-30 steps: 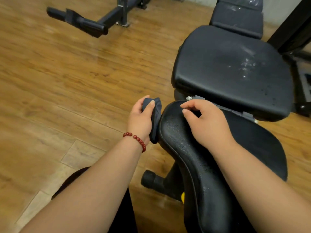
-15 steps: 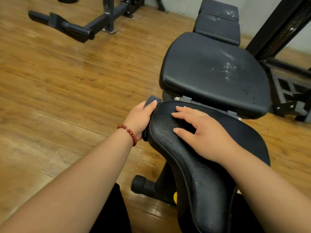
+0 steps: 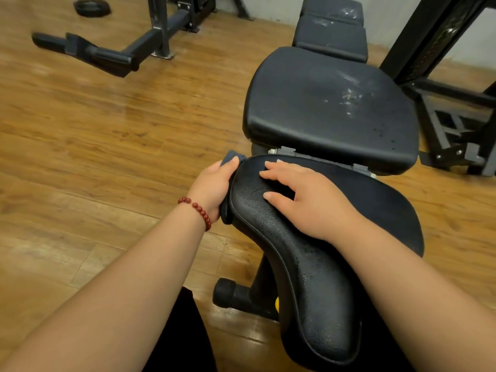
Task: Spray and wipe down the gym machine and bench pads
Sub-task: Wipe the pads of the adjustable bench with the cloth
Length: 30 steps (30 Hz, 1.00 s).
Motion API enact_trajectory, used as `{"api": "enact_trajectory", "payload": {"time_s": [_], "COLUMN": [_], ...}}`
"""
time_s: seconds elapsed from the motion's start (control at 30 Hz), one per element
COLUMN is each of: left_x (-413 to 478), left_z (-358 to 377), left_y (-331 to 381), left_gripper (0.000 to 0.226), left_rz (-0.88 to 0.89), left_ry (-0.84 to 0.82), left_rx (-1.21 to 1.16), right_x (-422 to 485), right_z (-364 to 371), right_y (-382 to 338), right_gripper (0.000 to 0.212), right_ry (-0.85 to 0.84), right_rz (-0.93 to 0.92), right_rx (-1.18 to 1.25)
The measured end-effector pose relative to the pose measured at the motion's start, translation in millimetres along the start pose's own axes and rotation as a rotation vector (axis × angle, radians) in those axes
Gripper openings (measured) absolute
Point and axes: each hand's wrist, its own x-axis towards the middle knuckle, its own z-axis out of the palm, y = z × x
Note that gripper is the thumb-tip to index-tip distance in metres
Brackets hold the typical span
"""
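1. Grey cloth (image 3: 231,157) bunched in left hand (image 3: 212,186), fingers curled round it, pressed vs left edge of curved black pad (image 3: 284,245).
2. Right hand (image 3: 308,202) flat on pad top, fingers straight, holding nothing.
3. Seat pad (image 3: 308,111) just behind, w/ wet streaks.

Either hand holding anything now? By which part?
Left hand grips a bunched dark grey cloth around its middle, against the left edge of the black curved vinyl pad. Right hand lies flat on the pad, holding nothing.

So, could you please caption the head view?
Left hand holds cloth against the pad's edge; right hand rests on top.
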Motion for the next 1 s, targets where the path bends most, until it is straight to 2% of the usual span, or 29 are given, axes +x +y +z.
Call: {"api": "enact_trajectory", "payload": {"time_s": [0.07,0.33,0.57,0.77,0.93,1.0], "left_x": [5.6,-19.5,25.5,0.5,12.2,9.5], "left_z": [1.4,-4.6,7.7,-2.7,3.7,4.8], "left_y": [5.4,-7.5,21.4,-6.1,8.9,7.4], "left_gripper": [0.019,0.021,0.020,0.021,0.020,0.020], "left_rz": [-0.002,0.041,-0.020,0.023,0.019,0.019], "left_ry": [-0.022,0.001,-0.134,-0.081,-0.053,-0.033], "left_rx": [0.051,0.015,0.160,-0.023,0.101,0.080], "right_x": [-1.1,-0.5,-0.2,0.1,2.5,2.0], "right_z": [-0.4,-2.1,0.8,0.0,1.2,0.9], "right_y": [1.9,2.7,7.0,7.2,5.2,6.0], "right_gripper": [0.044,0.044,0.042,0.040,0.040,0.039], "right_ry": [0.001,-0.009,0.015,0.010,0.011,0.022], "right_rz": [-0.002,-0.005,-0.022,-0.025,-0.025,-0.030], "right_rx": [-0.001,-0.004,0.026,0.044,0.039,0.046]}}
